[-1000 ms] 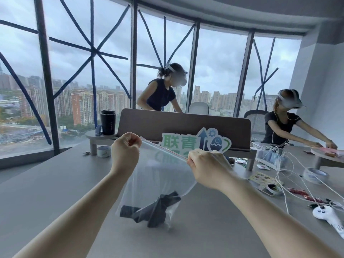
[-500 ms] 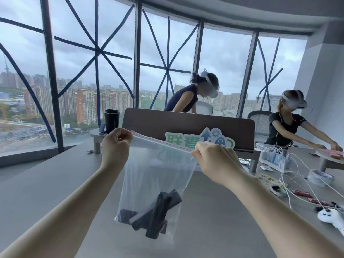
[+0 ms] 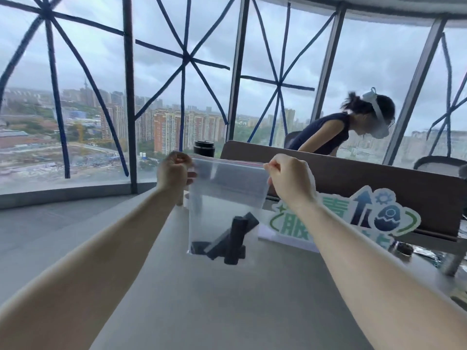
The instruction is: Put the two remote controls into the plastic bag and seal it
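Observation:
A clear plastic bag with a red zip strip along its top hangs in the air above the grey table. My left hand pinches the bag's top left corner and my right hand pinches its top right corner. Two black remote controls lie crossed at the bottom of the bag. The top edge is pulled straight between my hands; whether the zip is fully closed I cannot tell.
A brown desk divider runs behind the bag, with a green and blue cut-out sign leaning below it. A black cup stands behind my left hand. A person wearing a headset bends over beyond the divider.
The view has swung left and the bag has been lifted higher. My hands have moved closer together along the top edge. The person behind the divider has moved right.

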A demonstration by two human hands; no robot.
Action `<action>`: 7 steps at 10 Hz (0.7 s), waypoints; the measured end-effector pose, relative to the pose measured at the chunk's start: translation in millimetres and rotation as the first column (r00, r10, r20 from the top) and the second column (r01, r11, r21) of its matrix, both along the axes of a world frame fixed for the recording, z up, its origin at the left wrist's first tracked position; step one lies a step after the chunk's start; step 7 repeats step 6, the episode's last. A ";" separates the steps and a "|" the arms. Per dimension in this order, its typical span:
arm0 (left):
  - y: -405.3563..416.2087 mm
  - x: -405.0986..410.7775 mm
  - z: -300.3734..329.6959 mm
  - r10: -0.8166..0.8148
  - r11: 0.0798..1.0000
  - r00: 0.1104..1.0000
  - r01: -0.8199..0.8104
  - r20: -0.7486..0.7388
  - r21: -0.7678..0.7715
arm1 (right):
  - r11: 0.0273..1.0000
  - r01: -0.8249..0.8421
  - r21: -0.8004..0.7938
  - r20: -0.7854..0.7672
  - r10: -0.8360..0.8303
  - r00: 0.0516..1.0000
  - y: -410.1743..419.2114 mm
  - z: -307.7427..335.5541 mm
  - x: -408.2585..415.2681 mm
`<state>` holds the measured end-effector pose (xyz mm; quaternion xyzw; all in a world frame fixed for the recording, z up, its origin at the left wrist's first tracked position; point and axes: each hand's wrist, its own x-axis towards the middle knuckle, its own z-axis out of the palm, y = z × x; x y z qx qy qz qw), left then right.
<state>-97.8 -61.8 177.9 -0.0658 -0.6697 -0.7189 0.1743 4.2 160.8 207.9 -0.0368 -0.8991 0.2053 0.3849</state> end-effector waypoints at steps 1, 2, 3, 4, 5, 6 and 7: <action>-14.6 -30.1 -8.7 -0.019 0.993 1.000 0.017 0.011 0.117 | 0.999 -0.046 -0.003 -0.026 0.046 0.999 -14.3 -16.6 -23.1; -27.7 -46.9 -53.2 -0.024 0.991 0.997 0.015 0.067 0.131 | 0.994 -0.104 -0.038 0.078 0.107 0.991 -22.5 -63.4 -33.0; -37.2 -47.4 -104.3 -0.017 0.993 0.992 0.003 0.123 0.115 | 0.984 -0.126 -0.126 0.252 0.155 0.955 -29.5 -108.5 -27.6; -47.9 -36.1 -153.6 -0.001 0.997 0.983 -0.012 0.184 0.070 | 0.966 -0.168 -0.198 0.418 0.238 0.877 -36.6 -145.2 -17.2; -57.3 -14.2 -176.6 -0.002 1.000 0.972 0.002 0.236 0.001 | 0.926 -0.203 -0.319 0.485 0.344 0.804 -41.9 -162.7 1.8; -70.1 26.7 -184.0 0.034 0.998 0.967 -0.019 0.253 -0.062 | 0.871 -0.186 -0.455 0.396 0.385 0.833 -29.3 -161.9 37.8; -70.1 26.7 -184.0 0.034 0.998 0.967 -0.019 0.253 -0.062 | 0.871 -0.186 -0.455 0.396 0.385 0.833 -29.3 -161.9 37.8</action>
